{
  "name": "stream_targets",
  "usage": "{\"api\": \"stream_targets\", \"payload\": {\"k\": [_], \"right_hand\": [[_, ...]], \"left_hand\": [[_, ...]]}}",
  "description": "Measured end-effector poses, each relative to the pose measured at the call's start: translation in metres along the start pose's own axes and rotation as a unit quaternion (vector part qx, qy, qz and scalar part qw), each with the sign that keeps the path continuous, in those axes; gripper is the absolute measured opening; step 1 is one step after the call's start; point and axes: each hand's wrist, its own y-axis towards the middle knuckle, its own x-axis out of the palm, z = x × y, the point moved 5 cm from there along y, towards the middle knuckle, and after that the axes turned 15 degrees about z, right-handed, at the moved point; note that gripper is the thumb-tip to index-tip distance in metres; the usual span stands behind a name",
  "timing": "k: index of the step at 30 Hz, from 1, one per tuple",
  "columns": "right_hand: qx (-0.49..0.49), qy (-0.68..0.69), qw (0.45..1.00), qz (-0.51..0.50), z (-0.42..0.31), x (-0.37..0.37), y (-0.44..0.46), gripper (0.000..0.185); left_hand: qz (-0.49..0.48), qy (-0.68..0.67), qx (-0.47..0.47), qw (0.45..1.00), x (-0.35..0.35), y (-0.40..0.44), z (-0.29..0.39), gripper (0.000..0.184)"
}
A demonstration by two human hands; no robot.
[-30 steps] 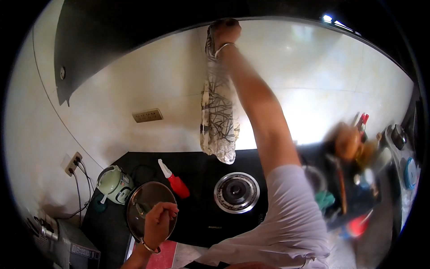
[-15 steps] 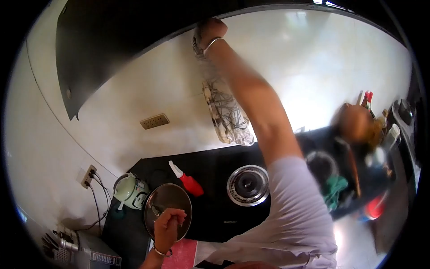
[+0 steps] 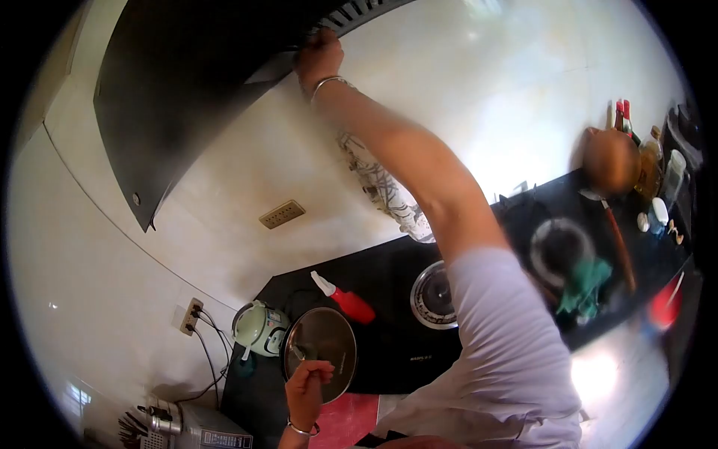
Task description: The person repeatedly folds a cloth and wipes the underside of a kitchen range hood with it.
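- Large curved black cooker hood (image 3: pixel 172 97), glossy: at 10 o'clock of the view.
- Rounded pale-green plastic rice cooker (image 3: pixel 262 329): at 7 o'clock, on the dark counter (image 3: pixel 243 385).
- Left hand (image 3: pixel 305 385): between 6 and 7 o'clock, in front of the pan, fingers curled. Cannot tell whether it holds anything or touches the pan.
- Round dark-brown pan (image 3: pixel 335 340) with a thin rim: just beside the rice cooker, on its 4 o'clock side.
- Right hand (image 3: pixel 320 58): near 12 o'clock, at the hood's lower edge, closed on the cloth; the grip itself is blurred.
- Red plastic spray bottle (image 3: pixel 351 304) with white nozzle: at the pan's 1 o'clock.
- Long off-white cloth (image 3: pixel 378 182) with dark branching lines: hangs towards the right hand's 5 o'clock, partly hidden behind the forearm.
- Round silver-rimmed black burner (image 3: pixel 432 295): between 4 and 5 o'clock, partly covered by the white sleeve (image 3: pixel 497 299).
- Crumpled green item (image 3: pixel 587 288): near 4 o'clock; material unclear.
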Motion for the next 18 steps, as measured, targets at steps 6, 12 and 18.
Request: {"api": "stream_targets", "payload": {"k": [6, 12, 18], "right_hand": [[-0.115, -0.031, 0.993, -0.026, -0.06, -0.027, -0.013, 0.027], [-0.13, 0.041, 0.991, -0.006, -0.081, -0.034, -0.023, 0.012], [-0.143, 0.051, 0.987, -0.042, -0.098, -0.04, -0.028, 0.027]], "left_hand": [[-0.005, -0.021, 0.005, 1.0, -0.003, -0.014, 0.006, 0.024], [-0.021, -0.01, 0.017, 1.0, -0.025, -0.025, 0.004, 0.023], [-0.041, -0.004, 0.027, 0.999, -0.036, -0.036, 0.004, 0.023]]}}
